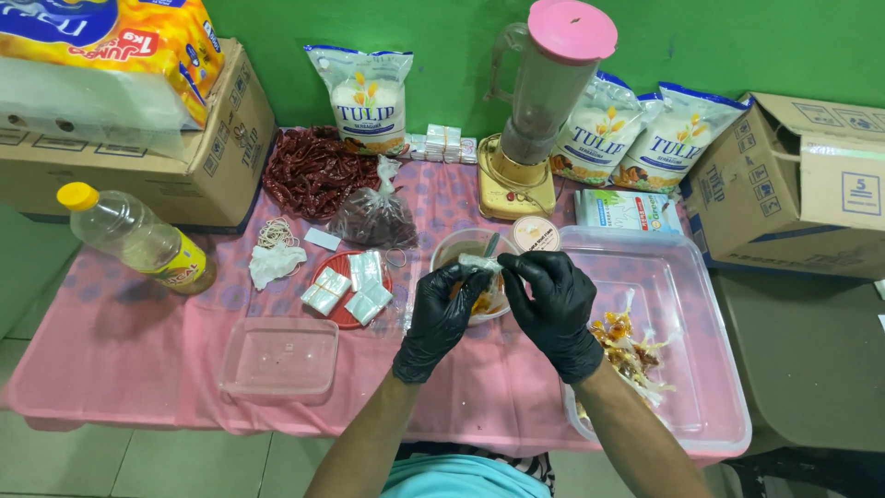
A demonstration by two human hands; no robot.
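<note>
Three flour bags (pixel 367 97), two boxes (pixel 221 157), one blender (pixel 539 101), one oil bottle (pixel 134 238), two clear tubs (pixel 279 358), one red plate (pixel 348 293), one bowl (pixel 458 249), two gloved hands (pixel 442 314).

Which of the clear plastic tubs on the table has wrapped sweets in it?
The large tub on the right, beside the right hand; the small one on the left holds none.

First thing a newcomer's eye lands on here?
Two black-gloved hands at centre: the left hand and right hand pinch a small clear packet between them over a bowl on the pink tablecloth. Behind them a blender with a pink lid stands against the green wall, with a heap of dried red chillies to its left. A clear tray at right holds filled packets.
</note>
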